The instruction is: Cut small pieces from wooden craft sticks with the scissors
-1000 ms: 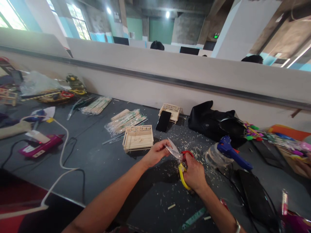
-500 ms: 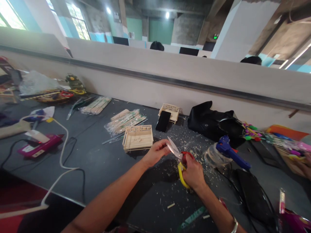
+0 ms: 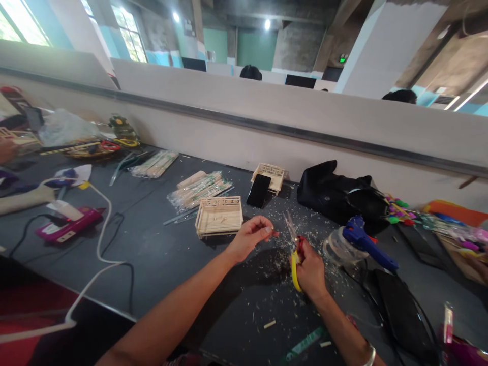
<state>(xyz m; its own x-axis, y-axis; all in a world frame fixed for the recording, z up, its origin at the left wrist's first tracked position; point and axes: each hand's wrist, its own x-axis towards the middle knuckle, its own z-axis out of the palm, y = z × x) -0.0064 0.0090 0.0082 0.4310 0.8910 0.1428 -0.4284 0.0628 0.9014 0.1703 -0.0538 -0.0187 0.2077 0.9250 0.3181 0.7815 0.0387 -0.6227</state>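
Observation:
My right hand [image 3: 311, 272] is closed round the red and yellow handles of a pair of scissors [image 3: 292, 229], whose blades point up and away from me. To its left, my left hand [image 3: 253, 235] pinches thumb and fingers together; a tiny piece may be between the fingertips, but it is too small to name. The blades and the left fingertips are apart. Just behind my left hand stands a small tray-like model of wooden sticks [image 3: 219, 216] with a railed back. Wood chips lie scattered on the dark table [image 3: 160, 269] around both hands.
A phone [image 3: 258, 190] leans on a second stick model [image 3: 272, 173]. Bagged sticks [image 3: 204, 190] lie left of it. At right are a black bag [image 3: 335, 190], a blue glue gun [image 3: 368, 244] and a tub [image 3: 339, 249]. A cable [image 3: 102, 223] crosses the left side near a power strip [image 3: 70, 223].
The scissors have moved right, away from my left fingertips, and their blades have turned more upright. My left hand has shifted slightly right. The view has drifted a little.

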